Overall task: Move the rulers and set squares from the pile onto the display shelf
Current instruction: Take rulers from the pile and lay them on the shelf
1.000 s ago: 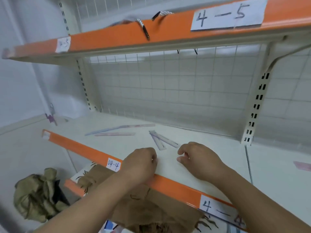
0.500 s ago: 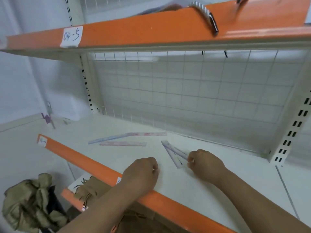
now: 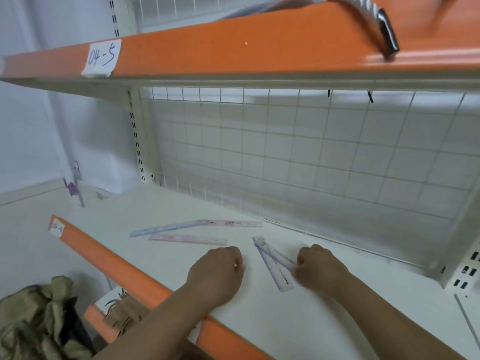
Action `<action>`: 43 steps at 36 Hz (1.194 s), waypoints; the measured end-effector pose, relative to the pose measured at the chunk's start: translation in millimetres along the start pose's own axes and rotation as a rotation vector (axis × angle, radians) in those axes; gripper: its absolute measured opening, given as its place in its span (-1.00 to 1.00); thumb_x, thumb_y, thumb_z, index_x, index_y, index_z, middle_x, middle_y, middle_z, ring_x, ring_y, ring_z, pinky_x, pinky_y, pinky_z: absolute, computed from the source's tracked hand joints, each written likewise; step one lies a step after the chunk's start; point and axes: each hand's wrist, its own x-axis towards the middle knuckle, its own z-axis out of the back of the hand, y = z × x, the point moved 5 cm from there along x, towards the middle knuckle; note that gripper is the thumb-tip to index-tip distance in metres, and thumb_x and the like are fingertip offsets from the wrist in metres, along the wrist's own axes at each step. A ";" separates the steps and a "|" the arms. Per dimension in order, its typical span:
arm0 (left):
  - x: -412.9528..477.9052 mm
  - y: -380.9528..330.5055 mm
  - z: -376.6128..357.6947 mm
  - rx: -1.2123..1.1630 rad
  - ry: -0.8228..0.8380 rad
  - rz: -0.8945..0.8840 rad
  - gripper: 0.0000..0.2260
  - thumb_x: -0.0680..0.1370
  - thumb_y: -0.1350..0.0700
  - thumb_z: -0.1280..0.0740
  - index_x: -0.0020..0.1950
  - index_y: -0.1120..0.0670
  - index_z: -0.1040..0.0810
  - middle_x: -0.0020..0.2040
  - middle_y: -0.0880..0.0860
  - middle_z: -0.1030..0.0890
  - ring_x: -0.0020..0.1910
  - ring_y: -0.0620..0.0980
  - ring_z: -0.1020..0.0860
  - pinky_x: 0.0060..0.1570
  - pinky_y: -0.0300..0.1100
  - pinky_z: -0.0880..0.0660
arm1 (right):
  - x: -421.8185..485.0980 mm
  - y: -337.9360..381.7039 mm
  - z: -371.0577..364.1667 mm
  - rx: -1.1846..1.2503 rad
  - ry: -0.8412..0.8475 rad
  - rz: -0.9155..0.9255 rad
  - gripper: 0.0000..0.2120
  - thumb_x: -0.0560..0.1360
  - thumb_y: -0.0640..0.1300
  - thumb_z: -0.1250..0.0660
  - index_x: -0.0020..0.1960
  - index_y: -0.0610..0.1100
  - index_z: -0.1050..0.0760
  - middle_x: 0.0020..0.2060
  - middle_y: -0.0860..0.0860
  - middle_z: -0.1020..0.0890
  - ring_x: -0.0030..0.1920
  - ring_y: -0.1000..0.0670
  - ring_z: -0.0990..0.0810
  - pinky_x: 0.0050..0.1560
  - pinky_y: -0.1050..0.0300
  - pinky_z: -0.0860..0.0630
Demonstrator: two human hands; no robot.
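White shelf (image 3: 285, 323), right hand (image 3: 320, 271) pinching rulers (image 3: 272, 265)

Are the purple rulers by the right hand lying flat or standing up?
Flat: the purple rulers lie on the shelf, overlapping at their far end.

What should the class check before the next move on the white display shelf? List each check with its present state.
1. Right hand at the crossed pale purple plastic rulers: its curled fingers meet their near ends; whether it pinches them: cannot tell.
2. Left hand free: curled on the white display shelf, nothing seen in it: ok.
3. Purple rulers lined up: they cross: not ok.
4. Pale pink and blue plastic rulers flat, farther back-left, apart from both hands: ok.
5. Bare shelf between the two groups for placing: ok.
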 end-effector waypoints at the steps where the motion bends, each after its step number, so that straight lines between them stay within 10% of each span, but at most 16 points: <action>1: 2.9 1.1 0.2 0.002 0.002 -0.007 -0.79 0.62 0.00 -0.11 0.10 -0.01 -0.51 0.08 -0.07 -0.58 0.07 -0.07 -0.52 0.07 -0.16 -0.48 | 0.9 0.1 -0.2 0.007 0.004 -0.002 -0.69 0.51 0.03 -0.18 0.17 -0.11 -0.44 0.14 -0.06 -0.43 0.19 -0.08 -0.43 0.13 0.06 -0.45; 9: 26.0 3.4 -2.4 0.016 0.041 -0.095 -0.81 0.62 0.00 -0.13 0.06 -0.01 -0.51 0.06 -0.07 -0.57 0.06 -0.07 -0.51 0.05 -0.17 -0.48 | 4.8 0.5 -4.0 0.051 0.071 -0.089 -0.75 0.50 -0.14 -0.19 0.17 -0.14 -0.40 0.17 -0.11 -0.45 0.16 -0.12 -0.47 0.10 0.11 -0.46; 14: 35.5 -1.2 -1.5 0.028 0.056 -0.168 -0.82 0.62 0.00 -0.13 0.08 -0.03 -0.50 0.08 -0.10 -0.56 0.10 -0.07 -0.49 0.04 -0.19 -0.43 | 6.4 -1.0 -2.0 0.043 0.097 -0.142 -0.79 0.44 -0.22 -0.18 -0.36 -0.11 -0.25 -0.25 -0.09 -0.45 -0.17 -0.10 -0.42 -0.27 0.22 -0.34; 19: 41.3 -0.8 -4.1 0.026 0.078 -0.193 -0.83 0.62 -0.02 -0.13 0.03 -0.04 -0.49 0.05 -0.09 -0.57 0.06 -0.07 -0.50 0.02 -0.19 -0.44 | 1.2 0.4 0.2 0.025 0.051 -0.149 -0.71 0.49 -0.17 -0.21 0.20 -0.17 -0.41 0.13 -0.10 -0.50 0.16 -0.11 -0.49 0.08 0.15 -0.43; 43: 49.7 7.5 -2.7 0.028 0.112 -0.244 -0.82 0.62 -0.04 -0.15 0.08 -0.02 -0.50 0.08 -0.07 -0.57 0.07 -0.04 -0.52 0.01 -0.18 -0.45 | -10.8 14.9 5.2 0.114 -0.128 -0.092 -0.62 0.51 -0.01 -0.24 0.31 -0.01 -0.39 0.16 0.00 -0.46 0.19 -0.05 -0.46 0.14 0.14 -0.41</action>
